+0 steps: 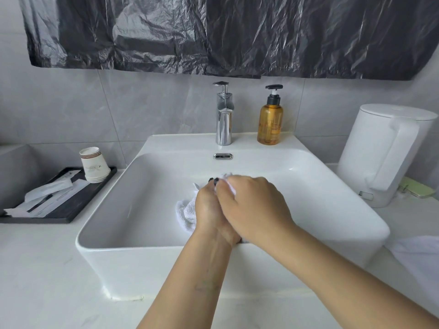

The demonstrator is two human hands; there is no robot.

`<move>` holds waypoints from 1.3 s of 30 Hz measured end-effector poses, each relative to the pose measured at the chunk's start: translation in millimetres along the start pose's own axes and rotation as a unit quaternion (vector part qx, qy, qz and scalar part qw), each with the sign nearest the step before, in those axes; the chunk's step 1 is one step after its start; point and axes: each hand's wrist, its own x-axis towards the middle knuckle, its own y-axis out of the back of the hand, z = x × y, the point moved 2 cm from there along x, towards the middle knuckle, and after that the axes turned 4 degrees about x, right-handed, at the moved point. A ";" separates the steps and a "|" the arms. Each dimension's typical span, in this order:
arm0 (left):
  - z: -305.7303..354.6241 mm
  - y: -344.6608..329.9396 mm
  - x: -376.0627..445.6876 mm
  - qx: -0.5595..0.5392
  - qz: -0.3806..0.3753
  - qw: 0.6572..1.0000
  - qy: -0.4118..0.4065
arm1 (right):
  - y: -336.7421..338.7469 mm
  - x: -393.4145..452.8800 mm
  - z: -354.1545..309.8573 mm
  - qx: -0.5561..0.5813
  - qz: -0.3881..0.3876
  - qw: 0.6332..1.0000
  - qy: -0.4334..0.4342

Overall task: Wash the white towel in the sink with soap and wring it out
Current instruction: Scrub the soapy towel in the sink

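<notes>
Both hands were over the middle of the white sink [332, 210], pressed together around the white towel [186, 213]. Left hand [209, 210] had fingers curled into the bunched cloth; right hand [251, 205] lay across it, fingers wrapped over the towel's top end. Most of the towel was hidden between the palms, with a wad sticking out left, inside the basin. Chrome faucet [224, 119] and amber soap bottle [270, 119] stood on the sink's back ledge. White kettle [384, 153] sat on the bench [47, 269] to the right; black tray [71, 205] with paper cups [93, 166] to the left.
</notes>
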 end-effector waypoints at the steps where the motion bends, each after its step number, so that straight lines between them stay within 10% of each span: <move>1: 1.1 0.3 -1.7 -0.007 0.005 1.000 -0.009 | 1.4 -4.9 -2.0 0.004 0.000 1.000 0.010; 21: -0.5 -9.7 -6.9 0.083 -0.057 0.994 0.041 | 3.7 20.2 40.1 0.226 0.086 0.957 -0.161; 32: 1.1 -7.6 -1.7 0.023 -0.049 0.999 -0.005 | 25.0 24.8 44.4 0.166 -0.028 0.984 -0.058; 39: -10.0 -9.8 2.3 0.311 -0.022 0.946 -0.085 | 101.3 98.3 45.2 0.044 0.040 0.997 0.046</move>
